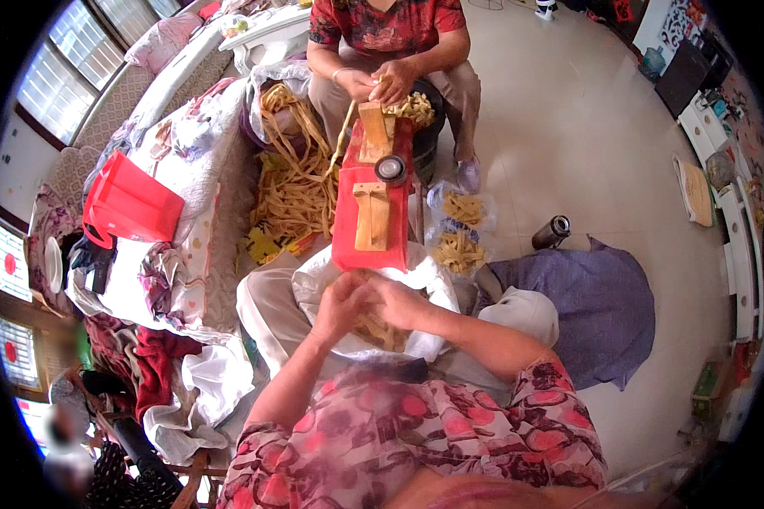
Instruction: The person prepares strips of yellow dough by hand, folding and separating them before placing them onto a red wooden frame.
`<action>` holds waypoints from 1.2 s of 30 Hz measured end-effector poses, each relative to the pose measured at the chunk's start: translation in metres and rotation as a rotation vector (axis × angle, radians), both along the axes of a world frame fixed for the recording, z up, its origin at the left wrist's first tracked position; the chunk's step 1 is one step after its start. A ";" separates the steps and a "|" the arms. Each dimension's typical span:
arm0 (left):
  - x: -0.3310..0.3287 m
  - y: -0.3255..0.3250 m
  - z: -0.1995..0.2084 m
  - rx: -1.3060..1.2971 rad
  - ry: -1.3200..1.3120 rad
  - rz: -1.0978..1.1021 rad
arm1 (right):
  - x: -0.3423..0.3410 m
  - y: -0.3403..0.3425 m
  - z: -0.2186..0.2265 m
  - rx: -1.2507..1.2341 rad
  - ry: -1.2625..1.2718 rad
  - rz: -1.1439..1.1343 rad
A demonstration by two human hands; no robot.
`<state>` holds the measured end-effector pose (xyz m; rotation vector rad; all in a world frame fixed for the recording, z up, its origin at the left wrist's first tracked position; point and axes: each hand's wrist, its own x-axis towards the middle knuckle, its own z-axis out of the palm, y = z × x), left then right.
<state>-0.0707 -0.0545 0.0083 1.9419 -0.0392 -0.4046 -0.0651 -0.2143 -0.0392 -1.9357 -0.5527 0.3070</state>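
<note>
Strips: pale yellow, flat, strip-like pcs (380, 329) are seen inside a white bag (314, 280) on the wearer's lap, just below both hands; material can't be told.
L hand: left hand (341, 304) is curled over the bag mouth, fingers bent toward the right hand; seems closed on a small strip pc, but the grasp is partly hidden, so it can't be told for sure.
R hand: right hand (396, 301) is pressed against the left one, fingers folded; hold likewise not clearly shown.
Red block: a red bench-like device (348, 229) w/ two wooden blocks and a round black knob (390, 168) is set between the two people, its near end just above the hands.
Other person: seated opposite, red patterned top; that person's hands (380, 82) are held together at the far end of the device, touching a long strip.
Strip pile: a big heap of long yellow strips (293, 182) is spread to the left of the device, beside the bed.
Clear bags: cut short pcs are kept in transparent bags (458, 231) on the floor, right of the device.
Misc: red bag (132, 204) on the bed; dark flask (552, 231) on the floor; purple cloth (598, 305) near the wearer's right.
</note>
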 end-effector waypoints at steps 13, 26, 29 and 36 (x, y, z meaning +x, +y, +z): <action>0.013 0.005 0.029 0.015 -0.117 -0.089 | 0.006 -0.013 0.022 0.169 -0.042 0.017; -0.005 -0.006 -0.013 -1.061 0.779 0.200 | -0.007 -0.002 0.030 0.271 -0.561 -0.004; -0.008 -0.001 -0.027 -0.886 0.546 0.113 | -0.010 -0.001 0.027 0.334 -0.409 0.068; -0.012 0.002 -0.049 -0.655 0.473 0.008 | -0.009 -0.004 0.032 0.498 0.126 -0.091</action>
